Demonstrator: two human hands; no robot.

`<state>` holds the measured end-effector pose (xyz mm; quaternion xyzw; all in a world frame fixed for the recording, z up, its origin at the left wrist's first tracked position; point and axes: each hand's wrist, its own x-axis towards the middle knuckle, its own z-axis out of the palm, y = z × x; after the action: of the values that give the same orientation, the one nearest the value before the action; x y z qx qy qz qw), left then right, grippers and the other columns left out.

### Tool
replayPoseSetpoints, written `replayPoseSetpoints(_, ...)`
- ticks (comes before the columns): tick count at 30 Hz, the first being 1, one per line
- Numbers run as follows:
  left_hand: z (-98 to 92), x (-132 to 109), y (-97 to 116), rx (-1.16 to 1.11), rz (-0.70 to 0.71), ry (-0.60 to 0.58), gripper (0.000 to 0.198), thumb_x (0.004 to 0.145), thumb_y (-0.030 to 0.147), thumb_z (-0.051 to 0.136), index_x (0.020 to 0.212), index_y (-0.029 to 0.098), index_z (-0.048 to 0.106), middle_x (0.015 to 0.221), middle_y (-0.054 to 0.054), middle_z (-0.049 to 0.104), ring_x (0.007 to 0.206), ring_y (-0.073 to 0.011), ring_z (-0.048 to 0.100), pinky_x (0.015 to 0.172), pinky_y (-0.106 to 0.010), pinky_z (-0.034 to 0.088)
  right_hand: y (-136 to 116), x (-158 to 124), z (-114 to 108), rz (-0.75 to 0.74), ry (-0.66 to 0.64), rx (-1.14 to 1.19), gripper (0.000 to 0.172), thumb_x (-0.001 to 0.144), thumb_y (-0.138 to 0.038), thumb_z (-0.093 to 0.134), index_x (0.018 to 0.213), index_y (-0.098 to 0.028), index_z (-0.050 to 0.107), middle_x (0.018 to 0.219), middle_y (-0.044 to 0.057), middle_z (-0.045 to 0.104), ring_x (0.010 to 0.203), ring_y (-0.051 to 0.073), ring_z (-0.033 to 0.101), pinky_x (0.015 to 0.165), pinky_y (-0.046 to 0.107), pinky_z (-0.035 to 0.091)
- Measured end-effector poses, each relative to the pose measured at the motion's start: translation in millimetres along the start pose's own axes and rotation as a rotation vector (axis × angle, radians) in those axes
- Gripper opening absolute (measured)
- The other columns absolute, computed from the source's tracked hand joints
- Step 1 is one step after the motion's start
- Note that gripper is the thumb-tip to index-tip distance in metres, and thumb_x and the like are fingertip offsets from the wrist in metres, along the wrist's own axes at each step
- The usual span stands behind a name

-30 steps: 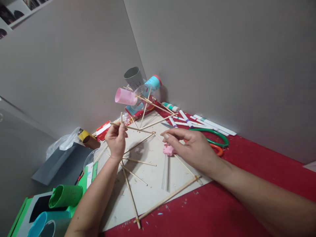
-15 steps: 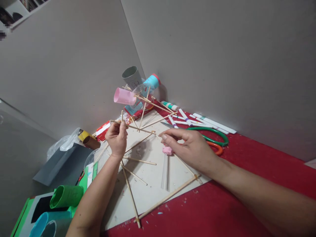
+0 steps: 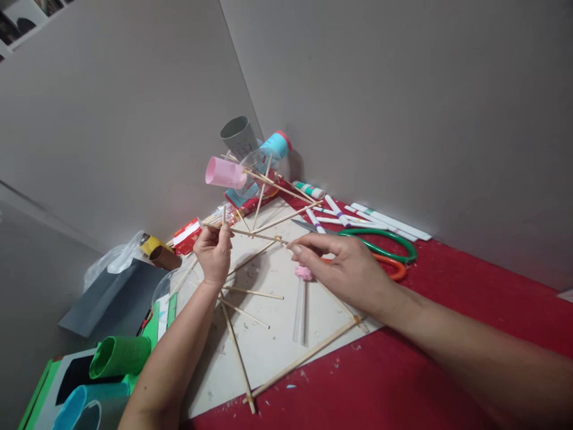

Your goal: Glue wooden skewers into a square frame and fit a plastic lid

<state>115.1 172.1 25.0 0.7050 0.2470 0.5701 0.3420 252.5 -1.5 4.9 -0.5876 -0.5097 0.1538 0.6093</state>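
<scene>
My left hand (image 3: 213, 255) is closed in a pinch on a thin wooden stick (image 3: 253, 234), held above the white board. A short stick end (image 3: 224, 214) pokes up by the thumb. My right hand (image 3: 342, 263) has thumb and index finger pressed together at a frame stick, close to the far end of the pinched stick, where an amber blob (image 3: 278, 239) shows. Below is a frame of joined sticks (image 3: 299, 359), with amber blobs at its corners. Beside my right fingers lies a pink lump (image 3: 304, 273) on a clear tube (image 3: 299, 313).
Behind stands a stick structure with pink (image 3: 226, 172) and grey (image 3: 239, 137) paper tubes. Scissors (image 3: 389, 242) and several white markers (image 3: 336, 210) lie right on the red table (image 3: 470, 334). Green (image 3: 120, 356) and blue (image 3: 92, 406) tubes stand front left, near dark sheets (image 3: 111, 298).
Both hands keep their grip. My left hand and the stick have shifted very slightly right and down; the view has moved a little.
</scene>
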Motion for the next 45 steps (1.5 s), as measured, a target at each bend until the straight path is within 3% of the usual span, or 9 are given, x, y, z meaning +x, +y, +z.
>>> replayPoseSetpoints(11,-9.3,0.7,4.3,-0.042,0.020,0.040,0.022,0.077,0.036,0.069,0.071,0.016,0.060,0.055,0.004,0.060,0.036,-0.0049,0.044,0.037,-0.019,0.035,-2.2,-0.4,-0.5,-0.005,0.005,-0.017,0.025,0.089,-0.039,0.054,0.080,-0.020,0.069,0.070,0.001,0.067,0.063,0.017,0.061,0.053,0.026,0.051)
replayPoseSetpoints(22,-20.5,3.3,1.5,-0.053,0.115,-0.003,0.021,0.082,0.034,0.066,0.074,0.015,0.064,0.057,0.003,0.059,0.042,-0.0056,0.048,0.040,-0.019,0.040,-5.6,0.9,-3.5,0.047,0.039,0.015,0.022,0.089,-0.033,0.054,0.079,-0.020,0.068,0.072,0.001,0.067,0.062,0.014,0.061,0.050,0.021,0.051)
replayPoseSetpoints(29,-14.0,-2.8,2.2,0.031,0.156,-0.012,0.020,0.084,0.032,0.064,0.076,0.014,0.061,0.057,0.003,0.059,0.043,-0.0053,0.050,0.042,-0.018,0.042,-1.7,-0.1,-2.9,0.006,0.031,-0.071,0.022,0.090,-0.032,0.053,0.080,-0.018,0.068,0.070,0.000,0.065,0.060,0.012,0.058,0.050,0.020,0.045)
replayPoseSetpoints(35,-10.5,-6.2,-0.5,-0.018,0.136,-0.031,0.020,0.085,0.034,0.063,0.078,0.016,0.060,0.059,0.003,0.058,0.044,-0.0051,0.050,0.044,-0.017,0.043,-2.5,-0.5,-1.4,0.031,-0.020,-0.014,0.024,0.090,-0.033,0.052,0.081,-0.018,0.067,0.066,-0.001,0.062,0.054,0.011,0.057,0.049,0.020,0.045)
replayPoseSetpoints(41,-13.4,-7.9,-6.4,-0.032,0.100,-0.068,0.016,0.084,0.032,0.064,0.091,0.017,0.062,0.060,0.004,0.058,0.046,-0.0052,0.052,0.046,-0.017,0.043,-5.2,0.5,-2.3,-0.002,-0.016,-0.070,0.024,0.089,-0.035,0.053,0.080,-0.018,0.068,0.065,-0.001,0.063,0.058,0.013,0.057,0.052,0.022,0.047)
replayPoseSetpoints(45,-13.1,-9.9,-6.0,-0.029,0.059,-0.055,0.032,0.083,0.034,0.066,0.110,0.018,0.060,0.060,0.005,0.058,0.047,-0.0058,0.052,0.046,-0.017,0.042,-5.2,1.3,-2.1,-0.015,-0.032,-0.070,0.026,0.089,-0.035,0.052,0.077,-0.018,0.068,0.066,0.000,0.063,0.059,0.013,0.057,0.053,0.022,0.048)
